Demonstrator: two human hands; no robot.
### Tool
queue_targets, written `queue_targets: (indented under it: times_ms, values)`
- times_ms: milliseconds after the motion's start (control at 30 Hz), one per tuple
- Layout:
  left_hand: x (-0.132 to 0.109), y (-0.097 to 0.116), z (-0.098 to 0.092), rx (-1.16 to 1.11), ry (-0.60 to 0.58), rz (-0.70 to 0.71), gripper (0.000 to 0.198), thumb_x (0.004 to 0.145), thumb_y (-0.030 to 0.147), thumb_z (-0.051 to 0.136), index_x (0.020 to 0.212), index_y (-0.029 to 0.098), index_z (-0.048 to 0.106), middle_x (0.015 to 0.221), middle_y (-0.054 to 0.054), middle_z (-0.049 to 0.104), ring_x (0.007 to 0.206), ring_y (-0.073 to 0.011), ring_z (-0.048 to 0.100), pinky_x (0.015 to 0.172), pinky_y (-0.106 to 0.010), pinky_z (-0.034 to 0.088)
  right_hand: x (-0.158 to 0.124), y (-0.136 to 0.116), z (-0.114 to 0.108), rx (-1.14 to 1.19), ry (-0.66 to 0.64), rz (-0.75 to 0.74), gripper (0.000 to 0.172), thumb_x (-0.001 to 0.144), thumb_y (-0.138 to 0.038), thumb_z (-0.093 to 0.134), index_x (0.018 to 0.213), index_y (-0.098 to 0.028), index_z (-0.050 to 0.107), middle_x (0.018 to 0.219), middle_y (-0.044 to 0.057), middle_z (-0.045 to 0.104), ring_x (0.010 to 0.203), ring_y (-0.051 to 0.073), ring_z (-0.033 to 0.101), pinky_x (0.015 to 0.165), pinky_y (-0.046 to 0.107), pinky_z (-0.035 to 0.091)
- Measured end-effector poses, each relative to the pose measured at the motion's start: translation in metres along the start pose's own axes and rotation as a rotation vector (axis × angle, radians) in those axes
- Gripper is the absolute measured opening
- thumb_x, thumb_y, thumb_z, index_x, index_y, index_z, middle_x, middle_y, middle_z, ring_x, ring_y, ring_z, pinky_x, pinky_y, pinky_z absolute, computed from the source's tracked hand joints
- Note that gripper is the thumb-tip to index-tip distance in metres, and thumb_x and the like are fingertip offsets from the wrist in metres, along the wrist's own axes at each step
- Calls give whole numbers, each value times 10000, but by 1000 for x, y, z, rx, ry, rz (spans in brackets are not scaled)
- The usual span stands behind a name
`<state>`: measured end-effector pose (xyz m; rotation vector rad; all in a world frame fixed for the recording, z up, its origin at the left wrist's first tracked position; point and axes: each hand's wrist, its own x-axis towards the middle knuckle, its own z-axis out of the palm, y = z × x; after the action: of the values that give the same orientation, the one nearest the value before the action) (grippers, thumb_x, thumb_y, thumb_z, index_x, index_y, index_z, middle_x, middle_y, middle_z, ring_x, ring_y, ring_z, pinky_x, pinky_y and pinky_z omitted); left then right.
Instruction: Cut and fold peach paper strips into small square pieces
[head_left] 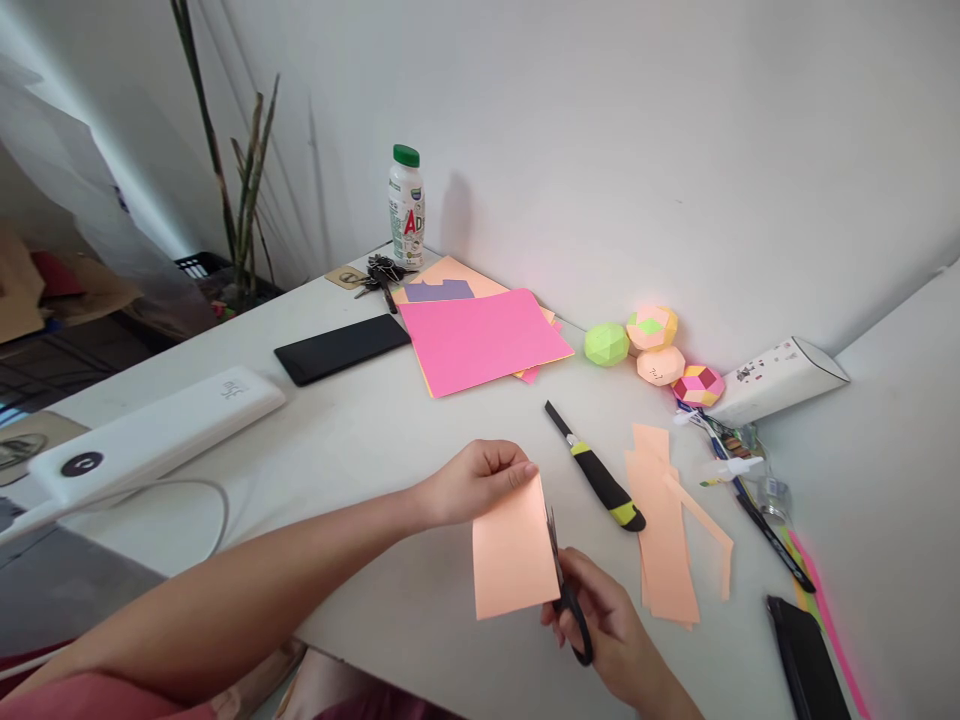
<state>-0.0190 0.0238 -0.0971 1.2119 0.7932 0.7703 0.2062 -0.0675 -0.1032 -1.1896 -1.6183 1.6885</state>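
Observation:
A peach sheet of paper (514, 560) is pinched at its top edge by my left hand (480, 483), thumb on top. My right hand (600, 620) has its fingers in the handles of black scissors (571, 608). The scissor blades lie along the sheet's right edge, pointing away from me; whether they are cutting into it I cannot tell. To the right of the sheet lies a utility knife (600, 482) with a black and lime handle. Beyond it are several cut peach paper strips (664, 545), one of them narrow and bent.
Pink paper (484, 340) lies on a stack at the back, near a black phone-like slab (341, 348), keys (384, 272) and a bottle (407, 205). Faceted paper balls (606, 344) sit by the wall. A white power strip (161, 435) is left; a black case (806, 660) is right.

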Motion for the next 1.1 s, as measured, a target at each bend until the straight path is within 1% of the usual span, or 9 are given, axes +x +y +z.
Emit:
queue_targets:
  times_ms: [100, 200, 333, 500, 667, 767, 833, 967, 1100]
  values:
    - [1, -2, 0, -31, -21, -18, 452, 808, 609, 585, 684, 178, 537, 658, -14, 630, 559, -127, 585, 477, -227, 433, -1, -1, -1, 12, -33, -21, 451, 885, -515, 567, 1254, -257, 564, 853, 43, 501, 726, 167, 511, 593, 307, 436]
    - [1, -4, 1, -68, -32, -24, 450, 812, 618, 576, 702, 183, 536, 672, -21, 656, 570, -141, 615, 489, -241, 453, -2, -1, 0, 4, -30, -20, 421, 893, -476, 571, 1258, -267, 557, 864, 43, 505, 746, 172, 517, 607, 309, 446]
    - [0, -4, 5, -92, -25, -30, 439, 821, 611, 568, 712, 187, 535, 699, -25, 675, 590, -150, 633, 501, -249, 467, -2, -1, 2, -47, -5, -30, 375, 918, -419, 543, 1273, -296, 542, 895, 34, 502, 724, 153, 491, 645, 311, 446]
    - [-2, -2, 7, -56, -11, -27, 442, 812, 603, 583, 697, 179, 545, 677, -19, 646, 583, -135, 600, 488, -232, 444, 0, -1, 3, -100, 28, -39, 372, 927, -388, 521, 1292, -318, 523, 920, 34, 501, 747, 162, 480, 629, 298, 439]
    - [-2, -2, 6, -15, -13, -11, 410, 841, 563, 573, 709, 175, 556, 698, -15, 648, 607, -127, 600, 509, -223, 450, 0, -1, 2, -110, 42, -32, 361, 921, -385, 537, 1275, -309, 541, 881, 25, 483, 743, 161, 472, 619, 289, 435]
    - [-3, -3, 6, -5, -26, -8, 398, 862, 546, 555, 707, 179, 543, 697, -13, 661, 599, -126, 610, 505, -220, 451, -1, -1, 1, -81, 27, -17, 357, 926, -404, 534, 1268, -302, 547, 886, 28, 489, 724, 152, 474, 628, 293, 438]
    - [-3, -3, 5, 1, -34, -5, 393, 873, 534, 546, 707, 179, 539, 704, -15, 669, 602, -127, 618, 508, -218, 455, -1, -3, 0, -31, -15, -3, 375, 924, -443, 534, 1266, -291, 550, 886, 29, 492, 701, 142, 477, 635, 299, 441]
    - [-3, -4, 4, 10, -50, -3, 383, 882, 519, 545, 718, 173, 548, 753, -32, 691, 652, -144, 647, 535, -227, 480, 0, -7, -1, 79, -100, 22, 480, 885, -563, 545, 1265, -271, 556, 860, 33, 503, 667, 134, 477, 602, 291, 438]
    - [-3, -4, 4, 14, -62, 0, 381, 889, 513, 537, 714, 174, 541, 750, -34, 696, 643, -143, 650, 529, -226, 482, 1, -9, -1, 89, -88, 40, 517, 852, -603, 566, 1257, -282, 565, 862, 32, 511, 672, 134, 471, 614, 291, 436]
